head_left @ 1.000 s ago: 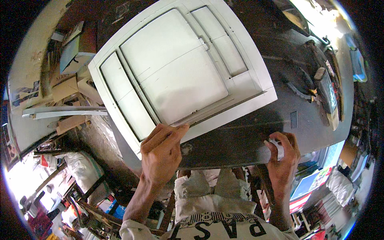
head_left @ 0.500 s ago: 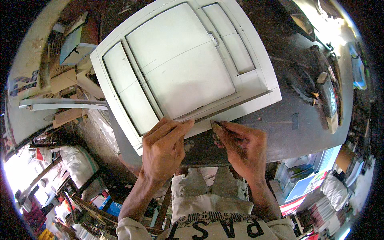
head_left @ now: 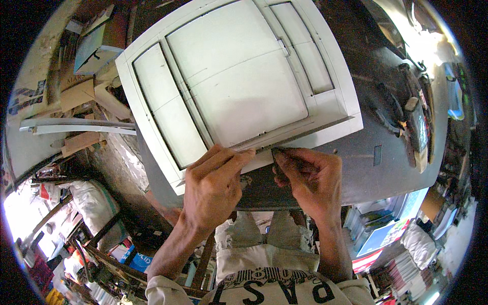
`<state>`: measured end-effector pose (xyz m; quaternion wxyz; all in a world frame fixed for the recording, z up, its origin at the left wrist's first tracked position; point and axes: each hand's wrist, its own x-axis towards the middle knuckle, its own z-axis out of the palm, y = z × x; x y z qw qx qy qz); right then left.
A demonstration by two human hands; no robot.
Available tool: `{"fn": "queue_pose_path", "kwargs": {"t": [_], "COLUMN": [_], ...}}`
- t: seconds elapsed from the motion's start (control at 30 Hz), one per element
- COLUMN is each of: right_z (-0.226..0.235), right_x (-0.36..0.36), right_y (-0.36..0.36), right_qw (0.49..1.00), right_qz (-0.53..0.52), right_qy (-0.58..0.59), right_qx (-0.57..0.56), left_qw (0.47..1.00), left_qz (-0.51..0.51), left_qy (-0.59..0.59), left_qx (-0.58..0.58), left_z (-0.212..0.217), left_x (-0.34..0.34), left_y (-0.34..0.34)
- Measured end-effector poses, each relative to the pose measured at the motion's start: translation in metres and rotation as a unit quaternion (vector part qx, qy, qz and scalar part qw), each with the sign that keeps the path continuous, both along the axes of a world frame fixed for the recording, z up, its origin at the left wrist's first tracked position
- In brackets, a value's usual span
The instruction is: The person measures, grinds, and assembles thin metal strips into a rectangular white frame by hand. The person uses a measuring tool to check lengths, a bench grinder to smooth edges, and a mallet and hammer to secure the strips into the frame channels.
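Note:
A large white panel [head_left: 239, 76] with rectangular outlines cut or drawn on it lies tilted on the dark table. Along its near side runs a thin dark strip [head_left: 310, 131]. The fingers of my left hand [head_left: 213, 183] are closed at the strip's left end, over the panel's near edge; the thumb is partly hidden. Just to the right, my right hand [head_left: 312, 178] makes a pinch close to the same edge. What sits between those fingertips is small and dark, and I cannot make out its kind. The two hands' fingertips are a short gap apart.
The dark tabletop [head_left: 356, 173] has a curved front edge near my lap. Dark tools [head_left: 414, 122] lie at its right side. Long pale strips [head_left: 76, 126] and cardboard pieces [head_left: 76, 96] are to the left. A white sack [head_left: 94, 208] stands at the lower left.
The panel has shifted slightly to the right in view. My left hand has moved a little right and up, and the right hand slightly up, so their fingertips sit nearer together.

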<state>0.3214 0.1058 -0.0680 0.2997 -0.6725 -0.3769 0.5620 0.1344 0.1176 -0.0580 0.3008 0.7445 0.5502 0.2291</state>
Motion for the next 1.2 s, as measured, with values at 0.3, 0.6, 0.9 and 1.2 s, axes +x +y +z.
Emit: {"fn": "queue_pose_path", "kwargs": {"t": [0.3, 0.6, 0.9, 1.2], "right_z": [0.039, 0.055, 0.283, 0.308], "right_x": [-0.007, 0.049, -0.292, -0.535], "right_y": [-0.01, -0.035, -0.087, -0.193], "right_qw": [0.994, 0.851, 0.856, 0.575], "right_qz": [-0.078, 0.024, 0.451, 0.78], "right_qy": [0.073, -0.442, 0.228, 0.118], "right_qx": [0.027, 0.282, 0.103, 0.217], "left_qw": [1.0, 0.906, 0.752, 0.552], "left_qz": [-0.005, 0.252, 0.466, 0.728], "left_qy": [0.004, -0.312, -0.465, -0.395], "left_qx": [0.006, -0.136, -0.04, 0.098], "left_z": [0.003, 0.151, 0.276, 0.273], "left_x": [-0.002, -0.052, -0.217, -0.311], "left_y": [-0.001, -0.061, -0.267, -0.416]}}
